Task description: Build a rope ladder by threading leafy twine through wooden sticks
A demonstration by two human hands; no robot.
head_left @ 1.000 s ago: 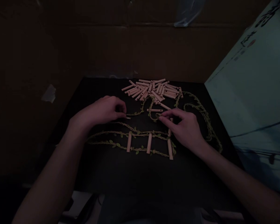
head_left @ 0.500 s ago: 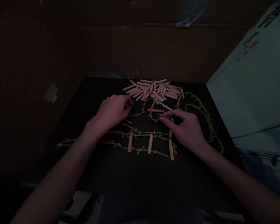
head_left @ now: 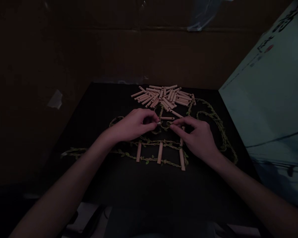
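My left hand (head_left: 139,124) pinches the pale end of a leafy braided cord (head_left: 161,114). Close by on the right, the fingertips of my right hand (head_left: 195,132) are closed on a small loop of leafy cord (head_left: 168,124). Only a narrow gap separates the two hands. Just behind them lies a single wooden stick (head_left: 168,118) with a hole near its end. In front is a small rope ladder (head_left: 150,159) with wooden rungs (head_left: 160,152) between two leafy cords. My right hand partly hides a further rung at the ladder's right end.
A heap of drilled wooden sticks (head_left: 161,96) lies at the back of the black table (head_left: 129,188). More leafy cord (head_left: 220,124) curves along the right side. Cardboard (head_left: 109,53) rises behind, and a pale panel with markings (head_left: 270,86) stands at the right.
My left hand has moved right with the cord end, toward my right hand. My right hand has stayed nearly still, holding the loop.
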